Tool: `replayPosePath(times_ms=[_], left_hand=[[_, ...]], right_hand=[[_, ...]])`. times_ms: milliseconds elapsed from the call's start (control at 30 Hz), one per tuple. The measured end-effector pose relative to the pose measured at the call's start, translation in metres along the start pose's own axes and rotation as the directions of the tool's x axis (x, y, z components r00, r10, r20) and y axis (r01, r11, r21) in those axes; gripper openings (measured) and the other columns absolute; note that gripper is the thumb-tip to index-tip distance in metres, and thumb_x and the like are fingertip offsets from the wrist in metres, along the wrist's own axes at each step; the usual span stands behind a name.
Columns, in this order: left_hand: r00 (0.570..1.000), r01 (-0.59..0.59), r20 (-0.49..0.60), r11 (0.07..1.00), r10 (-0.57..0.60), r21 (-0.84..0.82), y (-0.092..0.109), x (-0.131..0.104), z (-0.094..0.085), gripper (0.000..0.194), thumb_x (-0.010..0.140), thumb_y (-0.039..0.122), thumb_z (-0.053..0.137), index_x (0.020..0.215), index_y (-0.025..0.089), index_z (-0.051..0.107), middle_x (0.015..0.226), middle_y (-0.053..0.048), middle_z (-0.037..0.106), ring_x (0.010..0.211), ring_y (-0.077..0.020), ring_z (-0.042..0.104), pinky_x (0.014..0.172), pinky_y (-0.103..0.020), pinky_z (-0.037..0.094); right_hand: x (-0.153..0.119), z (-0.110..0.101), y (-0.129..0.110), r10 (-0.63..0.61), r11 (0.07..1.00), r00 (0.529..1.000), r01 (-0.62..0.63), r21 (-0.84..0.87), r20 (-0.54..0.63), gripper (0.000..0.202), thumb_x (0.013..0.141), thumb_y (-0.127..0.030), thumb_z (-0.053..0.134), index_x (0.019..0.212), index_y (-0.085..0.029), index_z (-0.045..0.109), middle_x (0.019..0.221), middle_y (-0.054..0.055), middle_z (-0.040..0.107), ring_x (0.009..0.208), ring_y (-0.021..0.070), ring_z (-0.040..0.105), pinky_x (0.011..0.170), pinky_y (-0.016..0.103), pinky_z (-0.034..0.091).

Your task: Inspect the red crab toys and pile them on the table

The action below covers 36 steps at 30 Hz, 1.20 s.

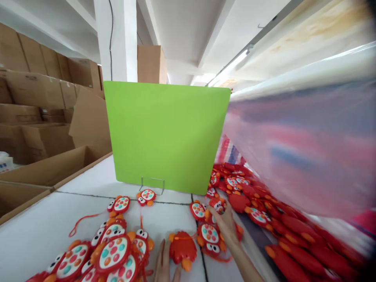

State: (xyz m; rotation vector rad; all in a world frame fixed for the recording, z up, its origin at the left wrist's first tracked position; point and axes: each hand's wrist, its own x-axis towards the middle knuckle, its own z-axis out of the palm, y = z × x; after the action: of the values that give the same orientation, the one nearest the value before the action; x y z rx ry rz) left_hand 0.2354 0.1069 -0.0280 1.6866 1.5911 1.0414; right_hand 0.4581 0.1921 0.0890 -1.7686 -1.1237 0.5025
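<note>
My left hand (166, 263) lies low at the centre with its fingers stretched out, right beside a red animal-shaped toy (182, 247) turned back side up. Whether they touch is unclear. To the right, my right hand (225, 222) reaches to the edge of the pile, thumb and fingers curled around a red toy with white eyes (217, 204). Below that hand, another toy (210, 234) shows its white face with coloured bumps and eyes. One more face-up toy (198, 210) sits just left of my right thumb.
A heap of red toys (282, 227) fills the right side beneath a blurred plastic sheet (293, 149). Several face-up toys (114, 252) are stacked at front left. A green board (167, 137) stands behind a wire stand (152, 178). An open carton (44, 168) adjoins the white table (96, 180).
</note>
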Motion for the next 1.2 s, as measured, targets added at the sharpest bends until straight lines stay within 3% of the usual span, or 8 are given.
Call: replayPosePath(times_ms=[100,233,400,533,733,833,1033,1200], left_hand=[[0.996,-0.089,0.002,0.991,0.090,-0.100,0.014,-0.019,-0.012,0.055,0.089,0.036,0.032,0.139,0.012,0.029,0.150,-0.011,0.020,0.139,-0.0223,0.015,0.114,-0.038,0.022],[0.986,-0.156,0.012,0.942,0.167,-0.296,0.059,-0.058,-0.032,0.063,0.088,0.040,0.044,0.141,0.016,0.021,0.150,-0.012,0.019,0.138,-0.0255,0.016,0.114,-0.044,0.020],[0.956,0.155,0.291,0.789,0.031,-0.594,0.106,-0.091,-0.063,0.059,0.084,0.053,0.050,0.131,0.017,0.042,0.129,-0.014,0.050,0.114,-0.0276,0.051,0.091,-0.036,0.048],[0.926,0.338,0.358,0.673,-0.116,-0.657,0.109,-0.103,-0.087,0.056,0.081,0.057,0.055,0.119,0.015,0.053,0.119,-0.013,0.055,0.102,-0.0267,0.056,0.076,-0.033,0.054],[0.864,0.456,0.500,0.506,-0.056,-0.732,0.107,-0.114,-0.105,0.051,0.081,0.053,0.059,0.111,0.012,0.056,0.110,-0.015,0.060,0.095,-0.0275,0.061,0.067,-0.035,0.055],[0.870,0.449,0.485,0.557,-0.094,-0.698,0.106,-0.120,-0.109,0.055,0.077,0.053,0.063,0.114,0.014,0.054,0.111,-0.014,0.061,0.094,-0.0272,0.062,0.069,-0.036,0.056],[0.870,0.442,0.478,0.623,-0.121,-0.646,0.105,-0.125,-0.114,0.054,0.077,0.052,0.064,0.115,0.014,0.055,0.113,-0.014,0.061,0.100,-0.0280,0.060,0.072,-0.034,0.055],[0.860,0.434,0.500,0.658,-0.100,-0.615,0.110,-0.128,-0.119,0.052,0.077,0.053,0.062,0.111,0.013,0.058,0.106,-0.013,0.063,0.094,-0.0266,0.061,0.075,-0.034,0.054]], right_hand=[[-0.061,-0.015,-0.020,0.003,0.981,0.996,-0.020,0.193,0.087,0.084,0.069,-0.061,0.052,0.136,-0.017,0.027,0.126,0.013,0.055,0.113,0.0235,0.055,0.089,0.032,0.047],[-0.142,-0.031,-0.036,0.099,0.908,0.974,-0.173,0.381,0.205,0.072,0.069,-0.060,0.058,0.127,-0.023,0.037,0.116,0.009,0.062,0.094,0.0238,0.064,0.065,0.031,0.054],[-0.207,-0.038,-0.039,0.115,0.858,0.957,-0.231,0.459,0.266,0.072,0.060,-0.059,0.068,0.117,-0.021,0.043,0.111,0.010,0.061,0.081,0.0235,0.064,0.053,0.029,0.051],[-0.233,-0.046,-0.035,0.078,0.816,0.935,-0.259,0.517,0.345,0.061,0.068,-0.059,0.063,0.114,-0.021,0.051,0.107,0.008,0.063,0.079,0.0202,0.062,0.056,0.029,0.051],[-0.262,-0.056,-0.035,0.141,0.716,0.908,-0.368,0.592,0.394,0.046,0.068,-0.056,0.067,0.097,-0.020,0.066,0.078,0.004,0.067,0.070,0.0181,0.059,0.057,0.026,0.049],[-0.273,-0.059,-0.041,0.140,0.726,0.923,-0.342,0.597,0.358,0.048,0.065,-0.057,0.068,0.095,-0.020,0.068,0.073,0.003,0.067,0.064,0.0180,0.059,0.056,0.027,0.050],[-0.284,-0.061,-0.043,0.170,0.689,0.917,-0.371,0.622,0.360,0.051,0.066,-0.062,0.065,0.095,-0.019,0.068,0.094,0.008,0.070,0.076,0.0226,0.065,0.061,0.030,0.054],[-0.294,-0.055,-0.033,0.314,0.665,0.900,-0.436,0.607,0.302,0.055,0.066,-0.061,0.066,0.104,-0.021,0.064,0.110,0.008,0.067,0.097,0.0267,0.062,0.070,0.031,0.055]])
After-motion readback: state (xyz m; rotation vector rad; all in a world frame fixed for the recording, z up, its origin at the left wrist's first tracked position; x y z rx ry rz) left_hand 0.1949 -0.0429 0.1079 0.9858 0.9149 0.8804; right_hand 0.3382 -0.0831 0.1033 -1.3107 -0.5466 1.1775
